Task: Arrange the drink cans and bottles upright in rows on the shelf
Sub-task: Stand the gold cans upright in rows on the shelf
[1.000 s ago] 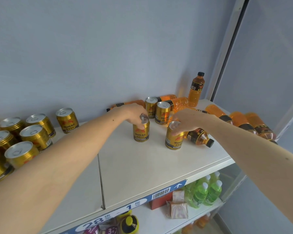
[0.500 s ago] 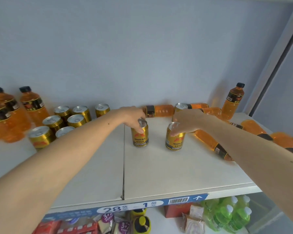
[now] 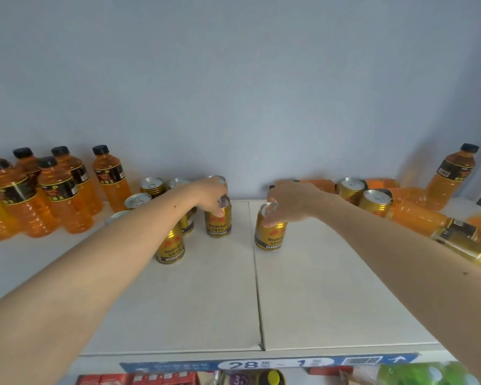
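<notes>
Gold can [image 3: 218, 219] gripped at the rim by the left hand [image 3: 209, 194], fingers curled over its top; a second can [image 3: 270, 232] held likewise by the right hand [image 3: 288, 203]. Both are seen upright on the white shelf [image 3: 331, 295], either side of its centre seam [image 3: 257, 276]. Risk judged: the left forearm could knock the nearer standing can [image 3: 170, 247]; a top-only hold could tip either can. Labels are marked red, lids silver.
</notes>
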A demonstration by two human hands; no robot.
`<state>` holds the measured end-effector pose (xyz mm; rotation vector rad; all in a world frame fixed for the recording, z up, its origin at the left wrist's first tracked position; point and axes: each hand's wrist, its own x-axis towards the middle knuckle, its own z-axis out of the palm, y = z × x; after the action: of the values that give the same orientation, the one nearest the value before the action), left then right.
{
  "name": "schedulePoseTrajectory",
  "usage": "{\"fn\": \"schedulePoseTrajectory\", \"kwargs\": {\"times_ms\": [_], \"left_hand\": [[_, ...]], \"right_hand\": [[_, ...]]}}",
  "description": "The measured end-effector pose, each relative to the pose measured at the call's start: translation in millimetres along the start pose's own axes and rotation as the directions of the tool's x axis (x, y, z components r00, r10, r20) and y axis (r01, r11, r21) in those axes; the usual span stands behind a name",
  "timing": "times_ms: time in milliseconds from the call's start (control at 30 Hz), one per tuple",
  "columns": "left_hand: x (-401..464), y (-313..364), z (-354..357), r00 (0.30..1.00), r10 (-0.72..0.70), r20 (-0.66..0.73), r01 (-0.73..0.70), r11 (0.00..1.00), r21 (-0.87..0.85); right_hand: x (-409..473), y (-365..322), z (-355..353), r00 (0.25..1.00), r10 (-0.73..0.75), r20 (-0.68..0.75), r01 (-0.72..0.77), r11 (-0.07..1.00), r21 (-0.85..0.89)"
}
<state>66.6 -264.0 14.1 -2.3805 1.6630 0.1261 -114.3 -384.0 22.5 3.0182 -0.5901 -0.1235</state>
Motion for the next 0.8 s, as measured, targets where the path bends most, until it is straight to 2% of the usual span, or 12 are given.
{"fn": "schedulePoseTrajectory", "kwargs": {"times_ms": [267, 433, 600, 800], "left_hand": [[6.2, -22.8, 7.0, 0.998, 0.055, -0.027, -0.055, 0.998, -0.002], [-1.5, -38.5, 5.3, 0.987, 0.118, -0.111, -0.13, 0.985, -0.11], [-19.1, -60.3, -0.3, 0.978, 0.043, -0.202, -0.05, 0.998, -0.03], [-40.5, -78.8, 2.2, 0.963, 0.057, -0.262, -0.05, 0.998, 0.036]], "right_hand": [[27.5, -40.3, -1.5, 1.0, 0.021, 0.013, -0.021, 1.0, 0.019], [34.3, -63.5, -0.4, 0.999, 0.02, 0.042, -0.02, 1.0, 0.01], [39.2, -91.9, 0.2, 0.999, -0.001, 0.044, 0.0, 0.999, 0.038], [44.2, -123.8, 1.8, 1.0, -0.013, 0.007, 0.012, 0.998, 0.068]]}}
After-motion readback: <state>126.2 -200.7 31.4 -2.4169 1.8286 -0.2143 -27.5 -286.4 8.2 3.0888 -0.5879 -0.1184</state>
